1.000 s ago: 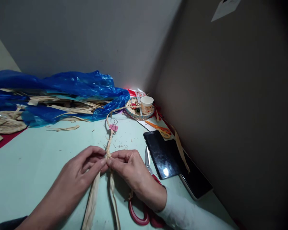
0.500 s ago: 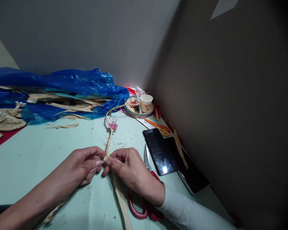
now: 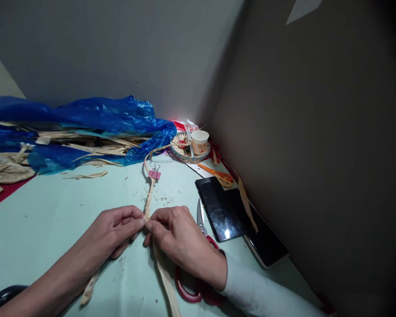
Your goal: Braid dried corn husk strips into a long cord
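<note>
A thin braid of dried straw (image 3: 148,197) runs across the pale green table (image 3: 53,211) towards me, with a pink binder clip (image 3: 154,173) clamped on it farther back. My left hand (image 3: 114,231) and my right hand (image 3: 176,235) meet at the near end of the braid, fingertips pinched on the straw strips there. Loose flat strips (image 3: 166,281) trail from under my hands to the table's front edge. Another strip (image 3: 89,288) lies beneath my left forearm.
Red-handled scissors (image 3: 198,281) lie under my right wrist. A black tablet (image 3: 219,207) and a phone (image 3: 267,246) lie at the right by the wall. Behind are a paper cup (image 3: 199,141) on a woven coaster, orange scissors (image 3: 218,174), and a blue plastic sheet (image 3: 86,121) over straw.
My hands have stayed pinched at the braid's end, shifting the strips: the wide strip under my left hand has swung out to the left and a strip now runs down under my right hand.
</note>
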Available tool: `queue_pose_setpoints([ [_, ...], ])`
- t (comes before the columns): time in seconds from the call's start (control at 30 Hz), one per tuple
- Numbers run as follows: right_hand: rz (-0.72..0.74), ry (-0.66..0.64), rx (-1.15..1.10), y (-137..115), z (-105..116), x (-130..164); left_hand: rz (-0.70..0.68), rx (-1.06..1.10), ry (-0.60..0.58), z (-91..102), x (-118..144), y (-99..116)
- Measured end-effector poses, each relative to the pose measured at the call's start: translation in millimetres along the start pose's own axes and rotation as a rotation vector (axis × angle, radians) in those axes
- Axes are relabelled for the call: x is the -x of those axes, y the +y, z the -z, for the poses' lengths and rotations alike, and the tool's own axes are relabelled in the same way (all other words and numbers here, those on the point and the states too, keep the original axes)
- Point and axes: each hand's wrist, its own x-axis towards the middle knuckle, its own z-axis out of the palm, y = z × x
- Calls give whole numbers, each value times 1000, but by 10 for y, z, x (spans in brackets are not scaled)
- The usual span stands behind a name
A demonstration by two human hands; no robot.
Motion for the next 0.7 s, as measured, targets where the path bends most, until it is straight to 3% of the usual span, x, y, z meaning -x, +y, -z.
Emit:
queue_pose_setpoints([
  [0.23,16,-31,63,-26,68,-4,32,9,8,17,-55,-124],
  [0.37,-30,-103,-7,-49,103,-18,-98,-111,68,-9,-20,-94],
  [0.5,3,-76,-21,-29,83,-24,-200,-231,209,-36,23,-81],
  [0.7,51,-26,49,17,13,-14,24,140,204,-63,-11,-139],
])
